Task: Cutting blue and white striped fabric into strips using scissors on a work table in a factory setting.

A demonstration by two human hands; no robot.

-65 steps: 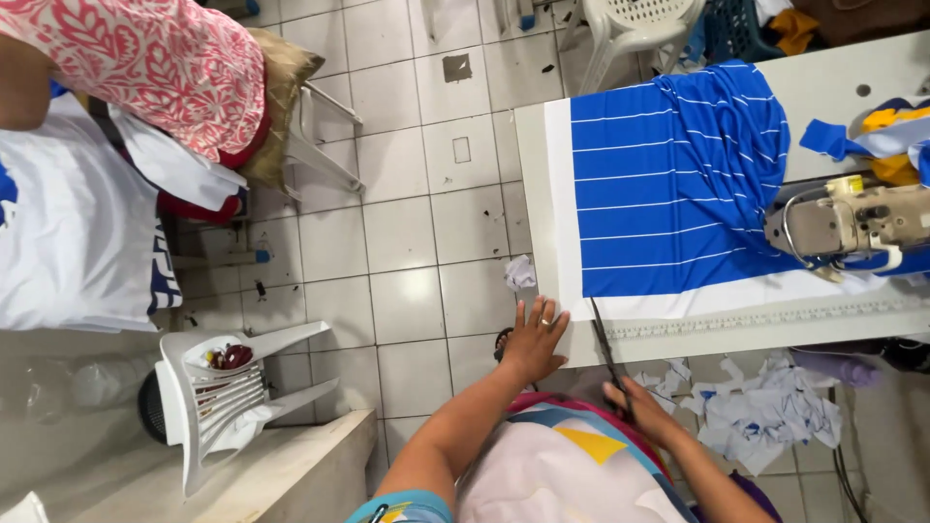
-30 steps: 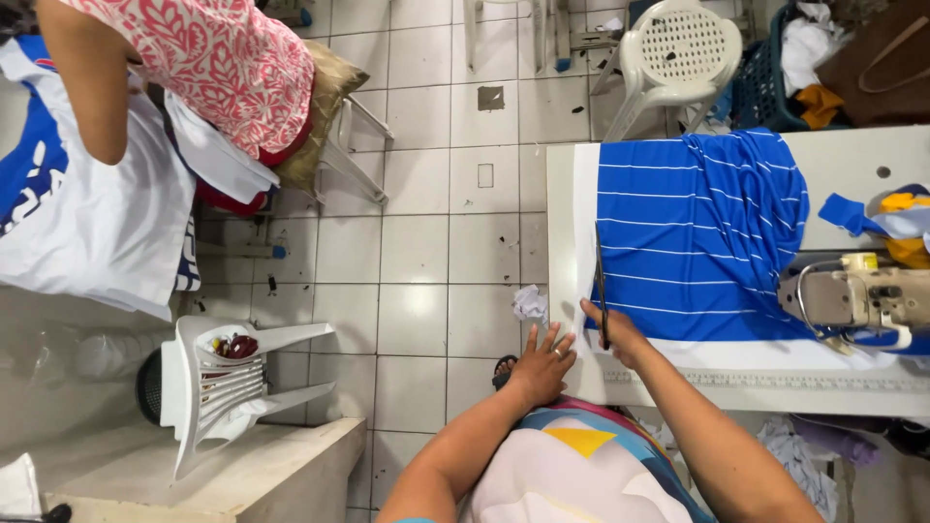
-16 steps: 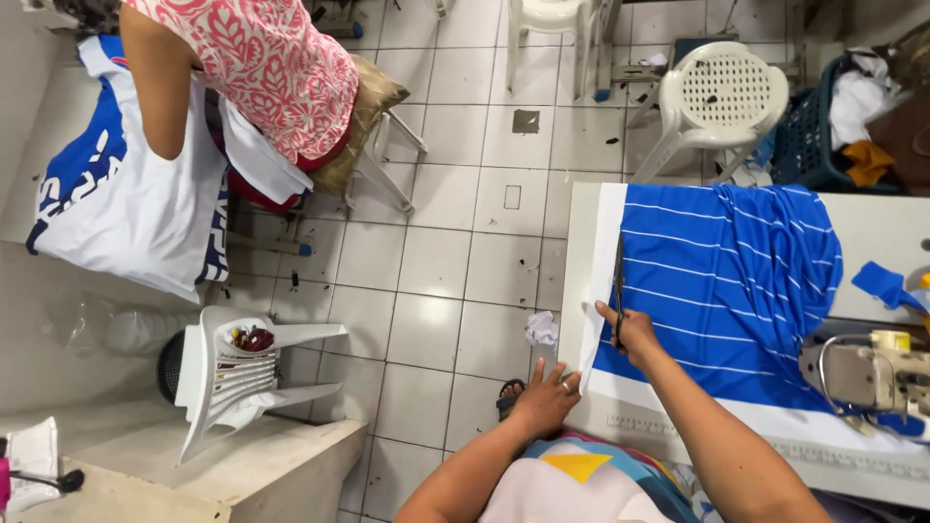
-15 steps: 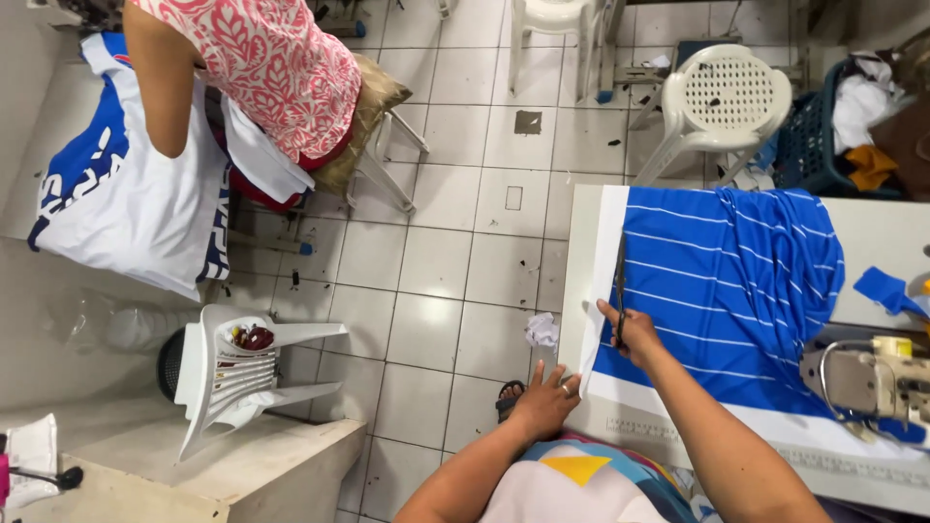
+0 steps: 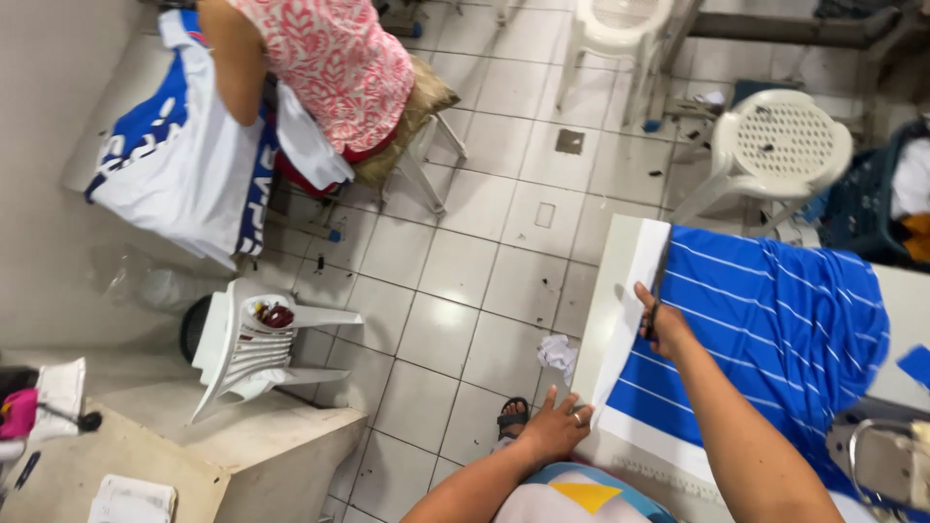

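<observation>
Right hand (image 5: pixel 664 324) grips scissors (image 5: pixel 659 283) on the blue striped fabric (image 5: pixel 775 329), at 3 o'clock on the table (image 5: pixel 605 320). Left hand (image 5: pixel 554 426) lies flat, fingers spread, on the fabric's white edge at 6 o'clock. Tipped white chair (image 5: pixel 247 353) at 8 o'clock holds small red bits.

Fabric (image 5: pixel 775 320) lies on table (image 5: pixel 608 300), chair (image 5: pixel 775 155) seemingly behind.

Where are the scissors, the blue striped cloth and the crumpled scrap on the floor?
scissors (image 5: pixel 660 276): head view, dark blades.
blue striped cloth (image 5: pixel 775 320): head view, middle.
crumpled scrap (image 5: pixel 558 353): head view, centre.

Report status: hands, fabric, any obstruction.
Left hand flat on table edge. Right hand gripping scissors at blue striped fabric. Nothing blocking.
</observation>
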